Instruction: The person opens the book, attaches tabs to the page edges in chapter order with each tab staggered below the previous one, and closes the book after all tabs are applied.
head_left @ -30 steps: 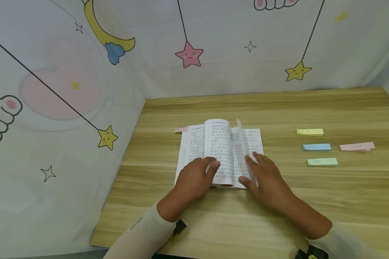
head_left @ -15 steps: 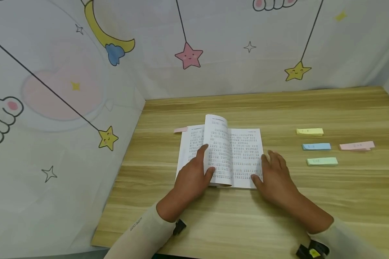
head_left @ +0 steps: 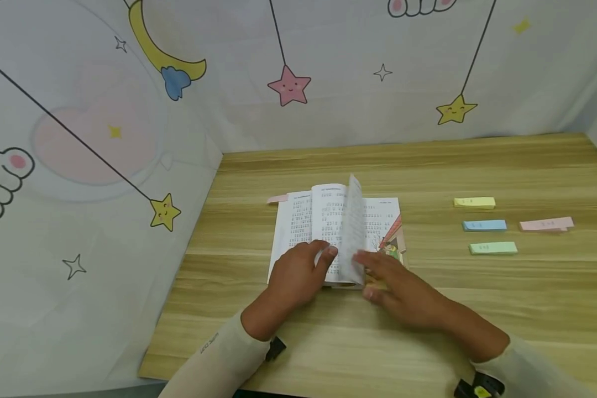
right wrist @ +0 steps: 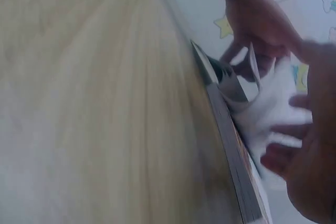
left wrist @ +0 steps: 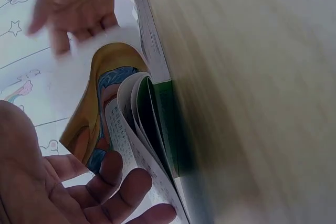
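While the left hand (head_left: 298,276) rests on the left pages of the open book (head_left: 293,221), fingers loosely bent, the right hand (head_left: 403,284), unclenched, pushes a leaf (head_left: 353,226) newly raised between them; page-turn unfinished. Coloured paper strips (head_left: 485,225) right of both hands.

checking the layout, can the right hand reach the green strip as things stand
Likely yes: no object shows between the right hand and the green strip, though that hand is at a lifted page.

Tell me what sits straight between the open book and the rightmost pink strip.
In the head view, the blue strip lies directly between the open book and rightmost pink strip, on the table.
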Tool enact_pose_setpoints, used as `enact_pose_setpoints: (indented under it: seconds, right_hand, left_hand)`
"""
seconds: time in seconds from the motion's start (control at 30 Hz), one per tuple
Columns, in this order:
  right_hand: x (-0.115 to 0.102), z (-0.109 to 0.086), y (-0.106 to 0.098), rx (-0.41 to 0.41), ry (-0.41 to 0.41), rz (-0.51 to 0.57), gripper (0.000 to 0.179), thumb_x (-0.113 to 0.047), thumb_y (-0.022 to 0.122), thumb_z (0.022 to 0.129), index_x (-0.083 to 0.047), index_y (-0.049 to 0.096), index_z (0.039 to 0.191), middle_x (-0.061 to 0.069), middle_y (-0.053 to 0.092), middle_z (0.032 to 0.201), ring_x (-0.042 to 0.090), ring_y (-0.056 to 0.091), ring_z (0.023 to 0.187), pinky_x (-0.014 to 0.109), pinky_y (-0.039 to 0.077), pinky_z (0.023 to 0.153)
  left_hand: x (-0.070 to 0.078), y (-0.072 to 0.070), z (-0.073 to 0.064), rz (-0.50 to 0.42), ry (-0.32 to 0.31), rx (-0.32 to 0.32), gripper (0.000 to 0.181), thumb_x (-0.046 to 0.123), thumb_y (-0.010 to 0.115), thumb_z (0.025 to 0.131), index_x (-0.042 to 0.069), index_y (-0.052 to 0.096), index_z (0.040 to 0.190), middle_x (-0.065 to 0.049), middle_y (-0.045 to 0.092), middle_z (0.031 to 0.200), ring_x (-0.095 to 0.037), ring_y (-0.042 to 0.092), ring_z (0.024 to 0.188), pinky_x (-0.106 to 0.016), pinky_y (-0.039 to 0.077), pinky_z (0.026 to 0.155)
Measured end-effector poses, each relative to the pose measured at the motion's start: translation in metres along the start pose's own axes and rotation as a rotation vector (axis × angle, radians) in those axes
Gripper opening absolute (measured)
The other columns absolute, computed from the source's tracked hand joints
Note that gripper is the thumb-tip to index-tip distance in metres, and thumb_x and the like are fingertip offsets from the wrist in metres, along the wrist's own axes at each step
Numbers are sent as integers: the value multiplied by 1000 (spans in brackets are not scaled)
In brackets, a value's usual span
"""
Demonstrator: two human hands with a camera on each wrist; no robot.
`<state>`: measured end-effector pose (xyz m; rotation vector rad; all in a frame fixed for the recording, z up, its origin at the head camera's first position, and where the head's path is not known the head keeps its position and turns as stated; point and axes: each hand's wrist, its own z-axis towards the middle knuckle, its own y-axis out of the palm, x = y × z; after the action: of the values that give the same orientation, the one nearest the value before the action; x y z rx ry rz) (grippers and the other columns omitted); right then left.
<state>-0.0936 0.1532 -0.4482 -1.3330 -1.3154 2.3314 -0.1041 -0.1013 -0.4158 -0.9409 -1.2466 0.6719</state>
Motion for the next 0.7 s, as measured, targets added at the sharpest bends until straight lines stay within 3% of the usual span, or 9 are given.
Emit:
enact_pose_setpoints:
  seconds: [0.07, 0.13, 0.23, 0.33, 0.4, 0.47, 0.6, 0.7]
  right_hand:
    - [-5, -3, 1, -77, -88, 54, 60, -28, 62, 104, -16, 40, 158, 6, 43, 157, 33, 39, 144, 56, 34, 112]
    - [-8, -4, 2, -91, -123, 83, 54, -25, 62, 104, -18, 44, 155, 0, 48, 153, 26, 47, 139, 51, 39, 109]
    - [-6, -2, 1, 19, 1, 35, 47, -21, 65, 102, -14, 53, 147, 4, 53, 148, 28, 50, 135, 51, 42, 106]
    - [3, 0, -5, 137, 227, -113, 52, -19, 68, 99, 5, 52, 142, 25, 44, 150, 44, 40, 138, 62, 36, 107]
    - [9, 0, -9, 164, 341, -244, 56, -19, 70, 96, 16, 52, 136, 38, 34, 150, 55, 25, 142, 69, 28, 109]
    - [15, -3, -10, 150, 390, -328, 57, -22, 70, 95, 21, 53, 129, 45, 29, 149, 60, 20, 141, 73, 26, 106]
    - [19, -5, -6, 167, 362, -386, 51, -21, 73, 93, 20, 60, 121, 43, 32, 148, 59, 23, 140, 73, 29, 105]
    - [16, -4, -3, 200, 294, -363, 56, -23, 77, 91, 14, 60, 129, 38, 36, 148, 56, 28, 140, 69, 29, 107]
  left_hand:
    - [0, -1, 0, 19, -11, 5, 68, 69, 34, 103, 13, 69, 119, -3, 71, 100, -22, 68, 91, -42, 52, 71]
    - [0, -1, 1, 52, -21, 12, 60, 62, 47, 102, 9, 67, 121, -5, 71, 101, -23, 68, 90, -42, 52, 69]
    - [0, 0, 1, 72, -40, 30, 56, 47, 64, 99, 6, 56, 136, -10, 72, 107, -24, 69, 88, -42, 53, 66]
    - [-1, 2, 1, 70, -36, 56, 70, 37, 72, 96, 8, 40, 152, -14, 72, 107, -23, 69, 81, -39, 51, 59]
    - [-1, 2, 1, 74, -21, 70, 67, 33, 73, 96, 12, 41, 151, -12, 71, 100, -21, 65, 73, -36, 47, 53]
    - [-1, 1, 1, 80, -3, 70, 54, 30, 72, 97, 16, 52, 145, -8, 70, 96, -18, 62, 71, -34, 45, 51]
    - [1, 0, 0, 77, 16, 54, 27, 32, 65, 102, 19, 68, 125, -4, 71, 95, -18, 64, 76, -34, 47, 55]
    - [3, -1, -1, 33, 10, 38, 34, 44, 54, 106, 19, 70, 123, -2, 71, 96, -19, 66, 82, -36, 49, 61]
